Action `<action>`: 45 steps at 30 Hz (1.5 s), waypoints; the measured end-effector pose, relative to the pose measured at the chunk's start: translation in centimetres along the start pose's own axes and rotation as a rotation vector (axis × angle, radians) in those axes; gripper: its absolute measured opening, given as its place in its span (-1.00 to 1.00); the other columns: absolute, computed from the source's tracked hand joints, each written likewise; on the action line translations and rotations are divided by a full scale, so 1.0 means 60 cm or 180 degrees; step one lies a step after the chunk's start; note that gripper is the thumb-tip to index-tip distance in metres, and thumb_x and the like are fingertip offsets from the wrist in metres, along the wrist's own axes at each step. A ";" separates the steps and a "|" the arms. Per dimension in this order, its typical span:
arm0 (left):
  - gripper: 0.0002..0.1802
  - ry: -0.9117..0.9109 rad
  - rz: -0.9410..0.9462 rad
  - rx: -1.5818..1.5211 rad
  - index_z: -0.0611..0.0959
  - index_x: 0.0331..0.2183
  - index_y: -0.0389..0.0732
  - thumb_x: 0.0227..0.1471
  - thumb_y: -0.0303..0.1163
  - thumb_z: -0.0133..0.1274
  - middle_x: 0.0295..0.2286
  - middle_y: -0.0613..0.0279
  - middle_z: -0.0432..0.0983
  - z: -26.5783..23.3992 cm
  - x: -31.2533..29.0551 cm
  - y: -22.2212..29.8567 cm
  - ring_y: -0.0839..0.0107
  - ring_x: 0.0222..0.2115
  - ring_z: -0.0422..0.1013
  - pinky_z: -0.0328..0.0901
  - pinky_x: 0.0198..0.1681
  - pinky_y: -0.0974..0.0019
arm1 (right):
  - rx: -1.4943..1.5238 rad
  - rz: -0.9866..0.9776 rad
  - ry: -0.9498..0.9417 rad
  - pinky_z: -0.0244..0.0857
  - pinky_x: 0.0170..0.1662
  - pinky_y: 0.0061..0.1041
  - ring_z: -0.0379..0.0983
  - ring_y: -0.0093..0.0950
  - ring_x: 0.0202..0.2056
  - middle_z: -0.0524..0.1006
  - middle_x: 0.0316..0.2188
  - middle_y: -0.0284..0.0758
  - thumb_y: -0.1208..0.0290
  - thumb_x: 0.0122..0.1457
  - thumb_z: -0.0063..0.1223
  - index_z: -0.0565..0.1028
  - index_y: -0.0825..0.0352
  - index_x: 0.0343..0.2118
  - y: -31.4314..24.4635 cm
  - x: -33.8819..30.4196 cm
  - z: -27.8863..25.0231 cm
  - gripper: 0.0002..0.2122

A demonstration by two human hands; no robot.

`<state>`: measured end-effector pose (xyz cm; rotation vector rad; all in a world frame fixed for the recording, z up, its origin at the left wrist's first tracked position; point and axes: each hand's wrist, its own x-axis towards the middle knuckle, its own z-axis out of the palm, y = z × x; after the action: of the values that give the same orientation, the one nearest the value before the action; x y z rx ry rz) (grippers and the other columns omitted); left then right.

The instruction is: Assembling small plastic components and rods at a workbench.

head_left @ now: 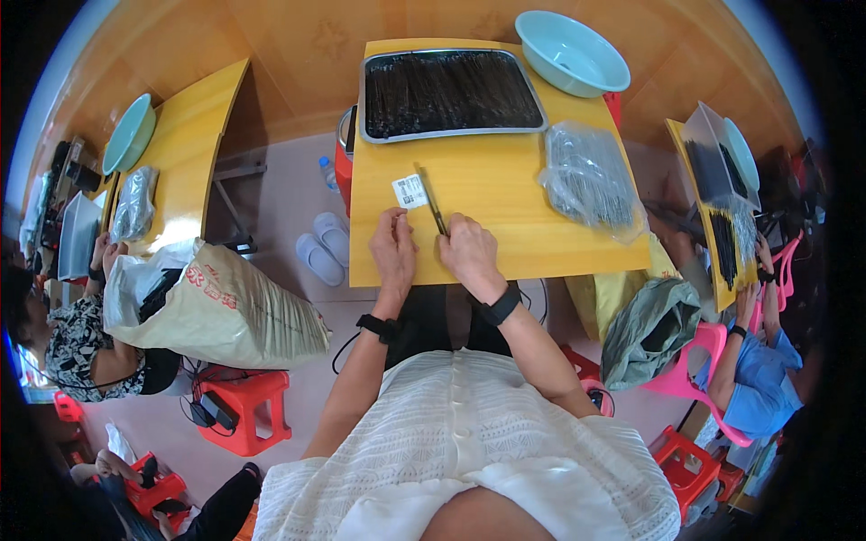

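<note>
Above the near part of the yellow table [501, 203], my left hand [393, 251] has its fingers curled together. Its fingertips meet the lower edge of a small white printed label [409, 190]. My right hand [470, 251] is closed around the near end of a thin dark stick-like tool [433, 203], whose far end slants up and left beside the label. The tool's exact kind is too small to make out. Farther back, a metal tray [451, 137] holds many thin dark strands lying side by side.
A clear plastic bag of thin dark sticks [591, 176] lies at the table's right. A light blue basin [577, 59] stands at the back right corner. Slippers [320, 257] and a water bottle [328, 173] are on the floor to the left. People sit at neighbouring tables on both sides.
</note>
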<state>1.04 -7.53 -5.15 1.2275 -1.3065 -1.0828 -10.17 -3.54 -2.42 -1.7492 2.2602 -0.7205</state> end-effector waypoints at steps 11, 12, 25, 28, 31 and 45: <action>-0.77 -0.1071 -0.1192 -0.0945 0.51 -0.28 -0.31 0.05 -0.36 -0.08 -0.52 0.26 0.45 -0.010 -0.056 0.029 0.56 -0.57 0.37 0.32 -0.50 0.52 | 0.1683 0.0409 -0.0312 0.28 -0.54 -0.45 0.42 -0.35 -0.63 0.46 -0.65 -0.22 0.46 -0.05 0.00 0.42 0.40 -0.52 0.064 -0.048 -0.024 -0.90; -0.73 -0.1332 -0.1449 -0.1329 0.51 -0.25 -0.31 0.06 -0.33 -0.08 -0.49 0.25 0.46 -0.003 -0.068 0.037 0.54 -0.52 0.41 0.35 -0.43 0.51 | 0.2375 0.0694 -0.0494 0.23 -0.56 -0.54 0.37 -0.48 -0.64 0.43 -0.67 -0.30 0.47 -0.01 0.00 0.42 0.40 -0.51 0.058 -0.056 -0.040 -0.90; -0.78 -0.1717 -0.1612 -0.1943 0.51 -0.25 -0.25 0.04 -0.38 -0.03 -0.43 0.30 0.47 0.011 -0.094 0.048 0.56 -0.43 0.41 0.35 -0.37 0.51 | 0.3627 0.0990 -0.0422 0.12 -0.60 -0.78 0.29 -0.74 -0.60 0.40 -0.62 -0.47 0.43 0.10 -0.05 0.42 0.40 -0.39 0.059 -0.091 -0.076 -0.87; -0.80 -0.1710 -0.1705 -0.2125 0.51 -0.25 -0.23 0.03 -0.41 -0.02 -0.45 0.34 0.45 0.012 -0.096 0.050 0.60 -0.46 0.39 0.34 -0.40 0.54 | 0.4080 0.1001 -0.0650 0.10 -0.61 -0.81 0.29 -0.78 -0.58 0.41 -0.59 -0.49 0.40 0.11 -0.04 0.43 0.38 -0.35 0.066 -0.091 -0.074 -0.85; -0.83 -0.1719 -0.1732 -0.2220 0.51 -0.30 -0.21 -0.01 -0.40 0.04 -0.49 0.37 0.44 0.015 -0.098 0.056 0.61 -0.49 0.37 0.31 -0.43 0.56 | 0.4452 0.1145 -0.0812 0.07 -0.61 -0.83 0.28 -0.80 -0.56 0.40 -0.59 -0.53 0.38 0.11 -0.03 0.44 0.35 -0.35 0.064 -0.093 -0.073 -0.86; -0.83 -0.2347 -0.2002 -0.1705 0.56 -0.34 -0.24 0.02 -0.37 0.00 -0.48 0.32 0.50 0.012 -0.100 0.051 0.61 -0.49 0.41 0.35 -0.43 0.57 | 0.4796 0.1246 -0.0586 0.10 -0.57 -0.80 0.25 -0.75 -0.61 0.37 -0.58 -0.49 0.36 0.14 -0.10 0.44 0.36 -0.29 0.062 -0.099 -0.071 -0.82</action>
<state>-0.07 -1.33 -2.68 0.8500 -1.0147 -2.3238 -13.54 3.87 -1.39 -0.5579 1.1041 -1.4616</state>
